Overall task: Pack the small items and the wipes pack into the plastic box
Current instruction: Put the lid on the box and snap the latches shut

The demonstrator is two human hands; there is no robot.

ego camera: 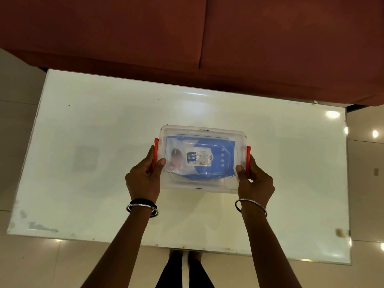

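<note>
A clear plastic box [202, 133] with a see-through lid and red side latches rests in the middle of the white table. Through the lid I see the blue wipes pack [216, 161] lying flat inside. Any small items are hidden under it or too faint to make out. My left hand [144, 175] grips the box's left end, thumb on the lid, fingers around the red latch [155, 150]. My right hand [254, 179] grips the right end the same way, at the other red latch [248, 161].
The glossy white table [93, 163] stretches wide on both sides of the box. A dark red sofa [207, 38] runs along the table's far edge. Pale tiled floor [16, 80] surrounds the table, and my legs show below its near edge.
</note>
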